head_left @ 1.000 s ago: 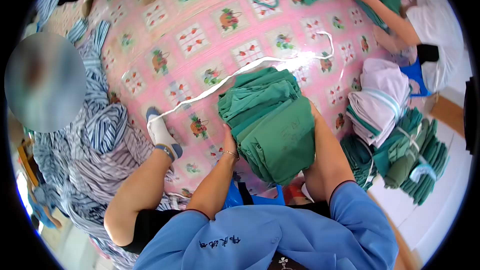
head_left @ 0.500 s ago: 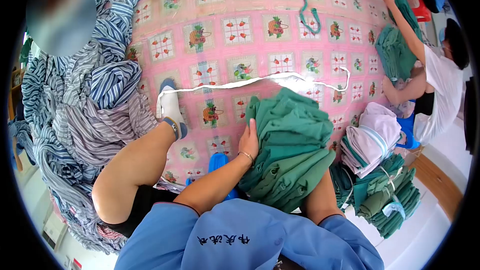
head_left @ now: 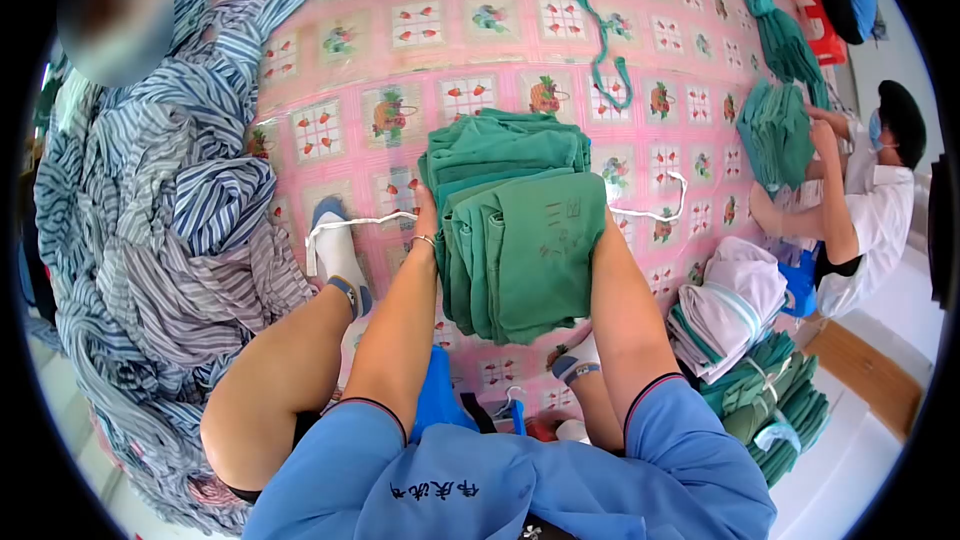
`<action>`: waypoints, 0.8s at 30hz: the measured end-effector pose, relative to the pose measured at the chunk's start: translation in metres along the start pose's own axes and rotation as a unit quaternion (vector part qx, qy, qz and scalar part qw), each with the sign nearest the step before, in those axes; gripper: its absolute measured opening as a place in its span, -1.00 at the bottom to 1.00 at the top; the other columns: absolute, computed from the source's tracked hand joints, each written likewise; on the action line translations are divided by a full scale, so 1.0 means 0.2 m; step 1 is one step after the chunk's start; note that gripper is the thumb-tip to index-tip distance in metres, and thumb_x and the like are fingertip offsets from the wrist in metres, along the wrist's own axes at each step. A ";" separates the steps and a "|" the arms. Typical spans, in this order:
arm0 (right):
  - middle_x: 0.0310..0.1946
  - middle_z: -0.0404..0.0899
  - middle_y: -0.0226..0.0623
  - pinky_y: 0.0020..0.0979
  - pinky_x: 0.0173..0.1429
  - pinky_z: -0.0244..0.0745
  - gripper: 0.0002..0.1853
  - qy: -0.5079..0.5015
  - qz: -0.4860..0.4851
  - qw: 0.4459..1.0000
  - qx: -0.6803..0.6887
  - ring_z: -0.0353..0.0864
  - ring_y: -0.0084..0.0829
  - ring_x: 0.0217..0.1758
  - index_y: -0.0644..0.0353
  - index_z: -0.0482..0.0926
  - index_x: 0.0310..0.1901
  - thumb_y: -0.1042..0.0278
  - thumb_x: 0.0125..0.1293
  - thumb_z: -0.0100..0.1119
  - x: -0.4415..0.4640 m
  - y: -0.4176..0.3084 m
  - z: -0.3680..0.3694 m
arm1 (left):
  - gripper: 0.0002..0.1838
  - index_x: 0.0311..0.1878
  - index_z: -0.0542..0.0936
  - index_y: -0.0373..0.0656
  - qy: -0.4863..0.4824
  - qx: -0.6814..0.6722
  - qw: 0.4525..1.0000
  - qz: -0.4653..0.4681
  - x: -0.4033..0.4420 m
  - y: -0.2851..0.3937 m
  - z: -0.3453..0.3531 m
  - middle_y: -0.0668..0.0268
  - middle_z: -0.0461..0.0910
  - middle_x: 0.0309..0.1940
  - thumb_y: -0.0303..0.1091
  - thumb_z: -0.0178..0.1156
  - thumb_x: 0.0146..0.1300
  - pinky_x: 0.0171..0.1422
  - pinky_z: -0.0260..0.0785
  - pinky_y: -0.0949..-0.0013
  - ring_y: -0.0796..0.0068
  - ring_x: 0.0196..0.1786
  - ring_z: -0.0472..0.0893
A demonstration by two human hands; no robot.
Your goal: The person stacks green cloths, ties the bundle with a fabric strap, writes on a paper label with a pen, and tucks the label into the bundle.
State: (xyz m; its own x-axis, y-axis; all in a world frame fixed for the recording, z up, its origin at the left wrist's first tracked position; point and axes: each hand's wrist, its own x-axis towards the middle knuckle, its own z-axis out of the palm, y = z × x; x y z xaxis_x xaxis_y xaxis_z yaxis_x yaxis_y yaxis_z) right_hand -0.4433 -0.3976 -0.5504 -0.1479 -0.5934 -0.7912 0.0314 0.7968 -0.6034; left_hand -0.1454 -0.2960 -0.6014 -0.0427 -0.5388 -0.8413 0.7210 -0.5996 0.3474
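Observation:
A thick stack of folded green cloth (head_left: 520, 250) is held between my two hands, above the pink patterned sheet. My left hand (head_left: 426, 218) presses on its left side, with some fingers hidden behind the cloth. On the right side is my right hand (head_left: 606, 230), mostly hidden by the stack. A white cloth strip (head_left: 650, 213) lies on the sheet and passes behind the stack. Its other end rests across my sock (head_left: 342, 250).
Striped clothes (head_left: 190, 230) are heaped at the left. Tied bundles of pale cloth (head_left: 732, 290) and green cloth (head_left: 775, 400) lie at the right. A co-worker (head_left: 870, 200) sits at the right by green cloth (head_left: 775, 135). A green strip (head_left: 603, 40) lies at the top.
The green stack has moved left and away from my body, and now sits squarer between both hands. The co-worker's arms have come down to the nearer green cloth.

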 end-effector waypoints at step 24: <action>-0.41 0.54 -0.28 -0.28 -0.25 0.46 -0.82 0.252 0.010 0.870 0.424 0.56 -0.33 -0.36 0.24 0.46 -0.18 0.31 0.39 -0.04 -0.28 0.39 -0.29 | -0.65 0.03 0.54 -0.11 0.023 0.900 0.424 0.098 -0.48 0.06 -0.32 0.05 0.55 -0.02 -0.15 0.00 0.29 0.14 0.31 0.14 0.04 0.03 0.51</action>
State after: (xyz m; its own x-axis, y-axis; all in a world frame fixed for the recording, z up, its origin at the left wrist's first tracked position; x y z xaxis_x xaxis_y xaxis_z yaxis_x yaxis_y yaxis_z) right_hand -0.4898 -0.2967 -0.5475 -0.5461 -0.2852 -0.7877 0.7251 0.3099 -0.6150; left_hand -0.0896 -0.2140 -0.5438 -0.0597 -0.6958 -0.7158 -0.9901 -0.0498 0.1310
